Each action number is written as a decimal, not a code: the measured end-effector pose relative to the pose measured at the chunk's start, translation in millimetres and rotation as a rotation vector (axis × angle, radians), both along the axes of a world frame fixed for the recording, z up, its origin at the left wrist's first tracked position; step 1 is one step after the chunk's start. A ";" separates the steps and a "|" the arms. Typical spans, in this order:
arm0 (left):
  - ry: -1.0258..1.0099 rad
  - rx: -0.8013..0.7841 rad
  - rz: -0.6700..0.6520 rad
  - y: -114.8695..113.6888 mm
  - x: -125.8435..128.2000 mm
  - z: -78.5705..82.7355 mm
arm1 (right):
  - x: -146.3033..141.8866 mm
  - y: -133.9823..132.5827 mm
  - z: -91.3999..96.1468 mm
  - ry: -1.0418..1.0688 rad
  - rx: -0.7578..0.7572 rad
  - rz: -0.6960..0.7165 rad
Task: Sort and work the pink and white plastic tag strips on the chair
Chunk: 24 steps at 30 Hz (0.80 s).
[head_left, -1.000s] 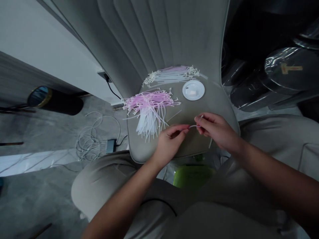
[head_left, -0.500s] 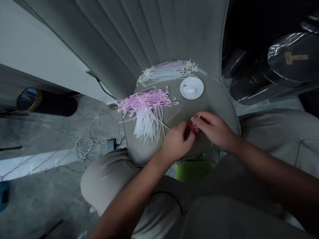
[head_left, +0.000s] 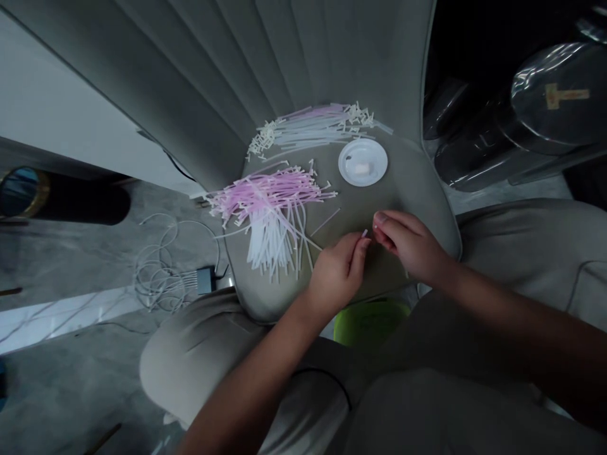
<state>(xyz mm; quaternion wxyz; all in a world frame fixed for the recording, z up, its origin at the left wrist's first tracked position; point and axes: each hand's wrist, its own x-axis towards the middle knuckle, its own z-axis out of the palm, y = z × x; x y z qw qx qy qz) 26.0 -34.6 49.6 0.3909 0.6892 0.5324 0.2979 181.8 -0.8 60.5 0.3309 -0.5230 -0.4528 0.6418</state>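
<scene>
My left hand (head_left: 339, 272) and my right hand (head_left: 408, 243) meet over the front of a grey padded chair seat (head_left: 417, 189). Both pinch a thin pale plastic strip (head_left: 365, 234), of which only a small tip shows between the fingertips. To the left on the seat lies a heap of pink and white strips (head_left: 272, 208). A second bundle of strips (head_left: 313, 126) rests at the back of the seat. A round white lid (head_left: 363, 162) with a small white piece in it sits just beyond my right hand. One loose strip (head_left: 327, 221) lies near my left hand.
The ribbed chair back (head_left: 284, 63) rises behind the seat. A green container (head_left: 370, 319) shows between my knees under the seat edge. White cables and a small grey box (head_left: 175, 272) lie on the floor at left. Shiny wrapped dark objects (head_left: 521, 120) stand at right.
My hands have come together from holding the strip stretched between them; now only its tip shows. The view has shifted slightly, so the seat sits higher in frame.
</scene>
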 end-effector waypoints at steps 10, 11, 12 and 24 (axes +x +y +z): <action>-0.157 -0.019 0.136 -5.1 -2.6 6.2 | -15.9 -2.8 7.6 0.093 -0.020 -0.057; -0.165 -0.005 0.143 -5.3 -3.3 7.6 | -16.8 -3.4 6.6 0.083 -0.003 -0.042; -0.173 0.006 0.156 -5.6 -3.8 8.8 | -17.2 -3.9 6.0 0.068 0.019 -0.023; -0.298 -0.039 0.191 -13.7 -0.7 3.7 | -18.4 -7.8 10.6 -0.071 0.140 0.077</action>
